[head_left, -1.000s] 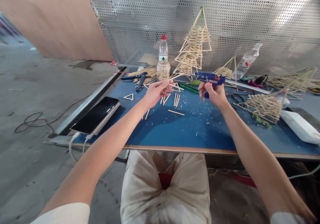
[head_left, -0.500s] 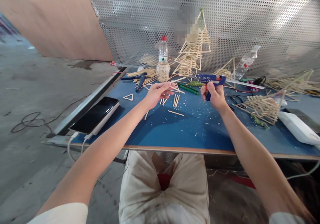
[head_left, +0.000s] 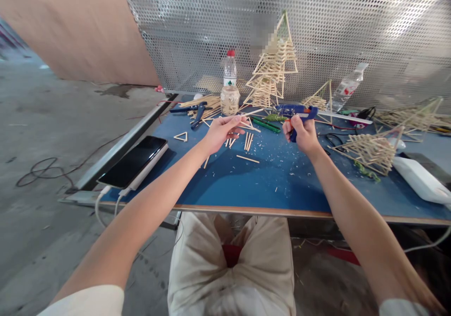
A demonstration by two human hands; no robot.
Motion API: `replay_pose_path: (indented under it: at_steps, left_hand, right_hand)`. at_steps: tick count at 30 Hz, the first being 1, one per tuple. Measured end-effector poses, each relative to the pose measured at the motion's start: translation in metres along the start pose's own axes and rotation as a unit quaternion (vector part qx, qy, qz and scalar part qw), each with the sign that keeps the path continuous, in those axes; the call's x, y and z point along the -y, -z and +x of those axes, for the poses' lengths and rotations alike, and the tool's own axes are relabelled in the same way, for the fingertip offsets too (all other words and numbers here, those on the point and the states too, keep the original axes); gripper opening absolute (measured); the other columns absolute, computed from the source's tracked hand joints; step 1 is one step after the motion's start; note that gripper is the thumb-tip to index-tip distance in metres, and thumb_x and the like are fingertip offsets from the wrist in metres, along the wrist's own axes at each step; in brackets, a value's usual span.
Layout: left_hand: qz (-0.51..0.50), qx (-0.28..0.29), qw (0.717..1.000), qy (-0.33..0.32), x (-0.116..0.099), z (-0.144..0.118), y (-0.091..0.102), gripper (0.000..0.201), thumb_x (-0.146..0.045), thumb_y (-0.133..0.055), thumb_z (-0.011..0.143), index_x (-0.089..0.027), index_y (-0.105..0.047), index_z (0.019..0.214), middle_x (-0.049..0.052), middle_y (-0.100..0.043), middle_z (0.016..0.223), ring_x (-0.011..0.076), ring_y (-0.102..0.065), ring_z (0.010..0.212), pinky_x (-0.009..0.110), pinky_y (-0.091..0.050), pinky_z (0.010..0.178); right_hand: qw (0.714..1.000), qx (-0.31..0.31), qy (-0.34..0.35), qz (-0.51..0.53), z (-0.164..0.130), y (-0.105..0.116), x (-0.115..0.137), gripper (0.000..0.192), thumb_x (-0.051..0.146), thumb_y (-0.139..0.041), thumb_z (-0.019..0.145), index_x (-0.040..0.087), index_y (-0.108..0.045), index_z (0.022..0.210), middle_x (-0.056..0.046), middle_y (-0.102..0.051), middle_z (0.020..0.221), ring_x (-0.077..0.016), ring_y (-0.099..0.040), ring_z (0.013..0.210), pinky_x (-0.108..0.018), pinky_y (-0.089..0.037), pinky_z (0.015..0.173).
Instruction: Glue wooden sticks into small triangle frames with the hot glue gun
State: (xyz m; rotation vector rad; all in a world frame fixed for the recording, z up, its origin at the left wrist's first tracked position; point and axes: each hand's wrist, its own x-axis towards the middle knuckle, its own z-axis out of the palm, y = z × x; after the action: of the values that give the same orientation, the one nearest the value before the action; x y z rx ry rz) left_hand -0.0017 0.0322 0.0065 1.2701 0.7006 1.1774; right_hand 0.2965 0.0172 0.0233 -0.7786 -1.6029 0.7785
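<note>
My left hand (head_left: 225,131) is closed in a pinch over the table, with a thin wooden stick (head_left: 253,112) poking out from the fingertips toward the right. More sticks joined at an angle (head_left: 251,126) show just under those fingers; whether the hand holds them too, I cannot tell. My right hand (head_left: 301,131) is wrapped round the handle of a blue glue gun (head_left: 295,111), whose nozzle points left at the stick. A long white glue stick (head_left: 347,118) comes out of the gun's back. Below lie short cut sticks (head_left: 248,142) and a single one (head_left: 247,159).
The blue table (head_left: 211,189) also bears a phone (head_left: 136,161) with cables, a small stick triangle (head_left: 181,137), blue-handled pliers (head_left: 199,116), a green cutter (head_left: 266,124) and a bottle (head_left: 230,90). Stick towers (head_left: 271,71) stand behind, before a perforated metal sheet (head_left: 197,29).
Both hands stay almost where they were, the stick and glue gun still in them. The gun appears shifted very slightly to the left.
</note>
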Motion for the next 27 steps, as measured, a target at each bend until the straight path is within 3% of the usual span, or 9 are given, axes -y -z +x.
replay_pose_path:
  at_steps: [13, 20, 23, 27]
  left_hand:
    - [-0.007, -0.001, 1.0, 0.001, 0.0, 0.0, 0.0, 0.026, -0.047, -0.09, 0.095, -0.023, -0.092, 0.105, 0.01, -0.087, 0.122, 0.008, -0.077, 0.077, 0.017, -0.057, 0.064]
    - [-0.065, -0.013, 0.998, -0.002, -0.002, 0.002, 0.002, 0.018, -0.041, -0.086, 0.1, -0.025, -0.092, 0.106, 0.006, -0.087, 0.119, 0.0072, -0.076, 0.077, 0.015, -0.059, 0.064]
    - [-0.105, -0.042, 0.994, -0.004, -0.004, 0.004, 0.002, 0.014, -0.035, -0.08, 0.106, -0.027, -0.091, 0.106, 0.003, -0.084, 0.118, 0.0044, -0.072, 0.075, 0.014, -0.056, 0.061]
    - [-0.13, -0.084, 0.988, 0.001, -0.008, 0.004, -0.002, 0.019, -0.027, -0.074, 0.11, -0.025, -0.09, 0.1, 0.0, -0.076, 0.094, 0.0003, -0.054, 0.058, 0.012, -0.045, 0.051]
  right_hand:
    - [1.0, -0.001, -0.012, -0.017, 0.0, 0.002, -0.001, 0.072, 0.09, -0.074, 0.088, 0.025, -0.053, 0.065, 0.001, -0.054, 0.06, -0.0119, -0.051, 0.048, -0.029, -0.039, 0.041]
    - [0.982, -0.002, -0.028, -0.187, 0.002, 0.011, 0.001, 0.069, 0.083, -0.064, 0.101, 0.02, -0.072, 0.073, 0.0, -0.056, 0.056, -0.0116, -0.049, 0.048, -0.03, -0.04, 0.049]
    - [0.988, -0.004, -0.025, -0.15, 0.0, 0.007, 0.0, 0.071, 0.087, -0.064, 0.098, 0.021, -0.073, 0.075, -0.001, -0.06, 0.059, -0.0121, -0.05, 0.05, -0.029, -0.042, 0.05]
    - [0.996, -0.019, -0.018, -0.082, -0.003, 0.001, -0.003, 0.078, 0.098, -0.063, 0.089, 0.022, -0.065, 0.07, -0.004, -0.066, 0.065, -0.012, -0.05, 0.05, -0.03, -0.041, 0.047]
